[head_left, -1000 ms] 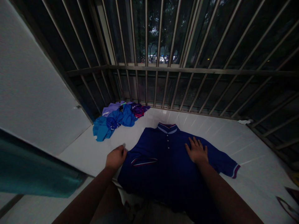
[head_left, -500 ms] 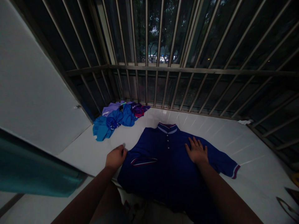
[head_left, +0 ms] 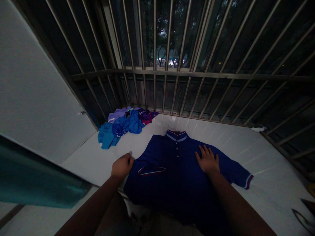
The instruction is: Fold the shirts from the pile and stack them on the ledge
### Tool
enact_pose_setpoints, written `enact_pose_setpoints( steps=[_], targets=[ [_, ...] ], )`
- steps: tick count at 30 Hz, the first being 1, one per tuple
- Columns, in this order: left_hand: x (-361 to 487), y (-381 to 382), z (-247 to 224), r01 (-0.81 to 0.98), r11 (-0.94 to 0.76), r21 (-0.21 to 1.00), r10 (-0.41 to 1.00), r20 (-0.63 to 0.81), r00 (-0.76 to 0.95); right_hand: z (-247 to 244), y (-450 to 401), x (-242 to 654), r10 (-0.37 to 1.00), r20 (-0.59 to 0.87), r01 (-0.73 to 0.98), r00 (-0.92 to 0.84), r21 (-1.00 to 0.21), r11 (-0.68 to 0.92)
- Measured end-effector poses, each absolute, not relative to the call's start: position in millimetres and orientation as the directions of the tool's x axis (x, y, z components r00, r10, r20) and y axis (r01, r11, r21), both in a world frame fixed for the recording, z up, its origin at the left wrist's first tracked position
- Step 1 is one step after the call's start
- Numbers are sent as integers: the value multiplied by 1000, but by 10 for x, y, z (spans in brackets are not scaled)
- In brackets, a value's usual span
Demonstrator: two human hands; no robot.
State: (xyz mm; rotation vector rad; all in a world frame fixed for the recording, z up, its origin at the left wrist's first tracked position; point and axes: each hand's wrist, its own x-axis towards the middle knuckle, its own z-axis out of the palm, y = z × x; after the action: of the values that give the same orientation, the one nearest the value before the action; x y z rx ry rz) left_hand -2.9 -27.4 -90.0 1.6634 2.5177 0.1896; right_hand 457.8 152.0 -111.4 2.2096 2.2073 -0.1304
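Note:
A dark blue polo shirt (head_left: 176, 177) lies front up on a white tiled ledge, its collar towards the window. Its left-hand sleeve is folded inward, so the striped cuff rests on the chest; the other sleeve stretches out to the right. My left hand (head_left: 122, 166) is closed at the folded edge of the shirt, fingers curled and pinching the cloth there. With fingers spread, my right hand (head_left: 208, 160) lies flat on the shirt near the right shoulder. The lower part of the shirt drops into shadow towards me.
Crumpled blue and purple clothes (head_left: 123, 124) lie in a heap at the back left of the ledge (head_left: 265, 157). Metal bars (head_left: 177, 73) stand along the window behind. A teal cloth (head_left: 36, 177) hangs at the left. A white scrap (head_left: 258, 129) sits at the back right.

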Motion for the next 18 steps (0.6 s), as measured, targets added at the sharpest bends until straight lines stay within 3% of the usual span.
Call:
enact_pose_setpoints(
  steps=[15,18],
  targets=[
    [-54,-270,-940,907,375,192,925,-9,-380,-1104,1518,4564,996,-92,999,8,-50,-13],
    [-55,-272,-926,909,369,195,928,-16,-373,-987,1451,4486,999,32,999,30,-40,-28]
  ],
)
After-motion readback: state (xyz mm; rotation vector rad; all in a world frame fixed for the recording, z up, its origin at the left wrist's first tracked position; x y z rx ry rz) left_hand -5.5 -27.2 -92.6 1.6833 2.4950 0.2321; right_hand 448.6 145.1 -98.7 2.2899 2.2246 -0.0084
